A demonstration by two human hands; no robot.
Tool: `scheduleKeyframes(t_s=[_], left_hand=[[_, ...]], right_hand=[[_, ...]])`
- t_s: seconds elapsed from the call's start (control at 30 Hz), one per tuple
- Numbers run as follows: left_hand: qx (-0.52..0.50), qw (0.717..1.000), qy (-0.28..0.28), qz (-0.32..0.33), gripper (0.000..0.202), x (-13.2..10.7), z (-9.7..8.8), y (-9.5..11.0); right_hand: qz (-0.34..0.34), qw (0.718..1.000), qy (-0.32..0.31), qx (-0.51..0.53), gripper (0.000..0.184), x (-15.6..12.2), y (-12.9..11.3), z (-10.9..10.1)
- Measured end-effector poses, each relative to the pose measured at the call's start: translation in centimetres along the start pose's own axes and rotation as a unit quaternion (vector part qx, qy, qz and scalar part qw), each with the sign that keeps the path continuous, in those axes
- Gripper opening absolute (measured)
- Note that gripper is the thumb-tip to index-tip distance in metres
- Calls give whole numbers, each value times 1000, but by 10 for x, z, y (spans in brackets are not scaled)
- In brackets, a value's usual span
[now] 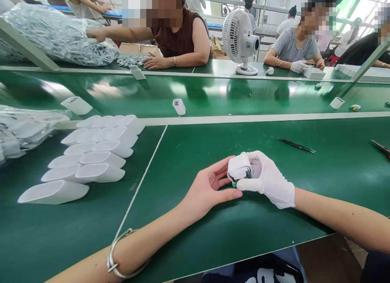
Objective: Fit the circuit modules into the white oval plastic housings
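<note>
Silver bangle on my left wrist, closest in. The white casing sits above the bench's near edge, clamped in my gloved right hand. My bare left hand cups alongside, fingers apart. Tweezers lie beyond, rows of white shells far left.

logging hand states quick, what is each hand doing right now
left hand: bare, open, cupped beside the white casing; contact cannot be told.
right hand: gloved, fingers closed on the white casing.
</note>
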State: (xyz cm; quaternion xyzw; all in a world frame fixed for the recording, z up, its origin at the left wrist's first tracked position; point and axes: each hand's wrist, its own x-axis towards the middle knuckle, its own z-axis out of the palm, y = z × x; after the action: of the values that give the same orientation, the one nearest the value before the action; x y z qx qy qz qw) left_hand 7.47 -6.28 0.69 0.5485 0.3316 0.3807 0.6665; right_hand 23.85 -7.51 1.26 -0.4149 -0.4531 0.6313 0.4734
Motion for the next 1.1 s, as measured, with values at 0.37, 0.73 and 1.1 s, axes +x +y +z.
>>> scheduleKeyframes(t_s=[0.37, 0.73, 1.1], left_hand=[[15, 999, 16, -26, 62, 0, -5, 2], [4, 994, 31, -102, 52, 0, -7, -2], [34, 990, 34, -134, 44, 1, -7, 1]], right_hand=[[71, 996, -51, -21, 62, 5, -9, -12], [67, 990, -44, -116, 39, 2, -13, -10], [123, 986, -64, -90, 53, 1, -11, -15]])
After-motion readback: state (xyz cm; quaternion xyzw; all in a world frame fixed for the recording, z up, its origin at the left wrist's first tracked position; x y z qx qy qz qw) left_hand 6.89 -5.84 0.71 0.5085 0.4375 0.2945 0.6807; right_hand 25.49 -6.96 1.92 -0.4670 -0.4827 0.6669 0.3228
